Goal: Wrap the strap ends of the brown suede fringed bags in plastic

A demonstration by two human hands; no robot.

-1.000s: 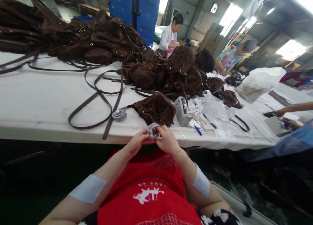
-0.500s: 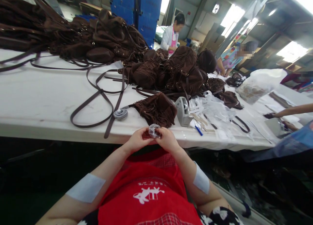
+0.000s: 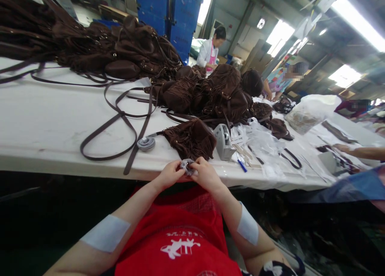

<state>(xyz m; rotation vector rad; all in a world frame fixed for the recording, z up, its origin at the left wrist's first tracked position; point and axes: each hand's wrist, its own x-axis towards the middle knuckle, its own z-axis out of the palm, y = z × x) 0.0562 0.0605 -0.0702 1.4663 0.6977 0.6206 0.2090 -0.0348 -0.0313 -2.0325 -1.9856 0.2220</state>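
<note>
My left hand [image 3: 171, 174] and my right hand [image 3: 207, 174] meet at the table's front edge. Between them, both sets of fingers grip a small bundle wrapped in clear plastic [image 3: 187, 167]; its contents are too small to make out. Just beyond my fingers lies a brown fringed bag [image 3: 192, 139]. To the left of the bag, a coiled strap in greyish wrap [image 3: 146, 143] rests on the white table [image 3: 60, 123]. A grey tape dispenser [image 3: 223, 143] stands to the bag's right.
Long brown straps [image 3: 110, 157] loop across the left side. Piled brown bags [image 3: 222, 87] line the back. Right of the dispenser lie a blue pen [image 3: 242, 165] and crumpled clear plastic [image 3: 258, 142]. A co-worker's arm [image 3: 361, 152] reaches in at far right.
The view has shifted slightly. My fingers have moved on the plastic-wrapped bundle, which both hands still grip, and the bundle shows turned a little.
</note>
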